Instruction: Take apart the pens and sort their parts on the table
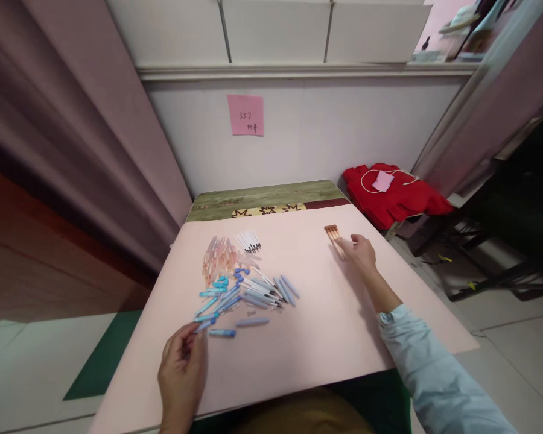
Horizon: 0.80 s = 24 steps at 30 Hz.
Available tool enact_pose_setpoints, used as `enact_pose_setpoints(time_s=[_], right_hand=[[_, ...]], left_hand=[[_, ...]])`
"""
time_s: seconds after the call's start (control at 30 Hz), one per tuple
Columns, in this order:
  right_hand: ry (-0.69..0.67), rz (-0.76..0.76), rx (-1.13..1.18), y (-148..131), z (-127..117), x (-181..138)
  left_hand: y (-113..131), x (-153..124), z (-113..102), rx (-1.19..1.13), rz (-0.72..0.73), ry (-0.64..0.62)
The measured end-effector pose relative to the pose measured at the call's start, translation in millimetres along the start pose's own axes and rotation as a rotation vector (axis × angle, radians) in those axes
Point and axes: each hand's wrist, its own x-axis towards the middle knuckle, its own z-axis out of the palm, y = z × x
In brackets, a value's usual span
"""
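Note:
My left hand (182, 366) hovers at the near left of the pink table cover (326, 325), fingers pinched on a blue pen part (204, 325). Just beyond it lies a pile of blue pen barrels and caps (248, 292), with clear pink barrels (219, 256) and a fan of white refills (248, 241) behind. My right hand (359, 252) reaches to the far right, its fingers closed over the near end of a small row of orange-brown pens (332, 232) lying on the cover.
A pink sticky note (245, 114) hangs on the wall ahead. A red cloth with a white cord (396, 193) lies on something right of the table. Curtains hang on the left (72, 132). The green table edge (262, 196) shows beyond the cover.

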Motion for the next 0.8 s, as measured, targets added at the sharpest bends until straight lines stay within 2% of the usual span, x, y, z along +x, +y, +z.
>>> enact_pose_setpoints(time_s=[0.1,0.17,0.2,0.3,0.33,0.4,0.5,0.63,0.73,0.8], right_hand=[[0.159,0.017,0.343,-0.2,-11.1,-25.4],[0.177,0.001,0.470,-2.0,-14.1,-55.5],[0.105,-0.026,0.502,-3.6,-14.1,-73.4],[-0.257,-0.128,0.446,-10.7,-10.5,-127.9],[-0.321,-0.149,0.403,-13.0,-9.2,-143.2],[-0.360,-0.189,0.323,-16.1,-7.2,-165.9],[-0.325,-0.258,0.219,-16.2,-5.2,-180.2],[-0.315,-0.311,0.131,-13.5,-3.9,-182.0],[-0.305,-0.333,0.122,-13.4,-4.2,-184.0],[-0.287,-0.354,0.104,-14.2,-4.2,-185.9]], left_hand=[[0.9,-0.9,0.0,-0.042,-0.013,0.021],[2.2,-1.2,0.5,-0.066,-0.005,0.030],[3.0,-1.5,0.8,-0.077,0.007,0.030],[6.7,-3.6,0.9,-0.102,0.063,0.024],[8.0,-4.7,0.7,-0.105,0.082,0.022],[9.8,-6.8,0.2,-0.102,0.120,0.006],[7.7,-7.6,-0.3,-0.108,0.113,0.026],[2.1,-4.7,0.1,-0.160,0.089,0.082],[5.8,-5.5,3.2,-0.092,0.207,0.104],[10.7,-8.7,6.7,-0.011,0.342,0.061]])
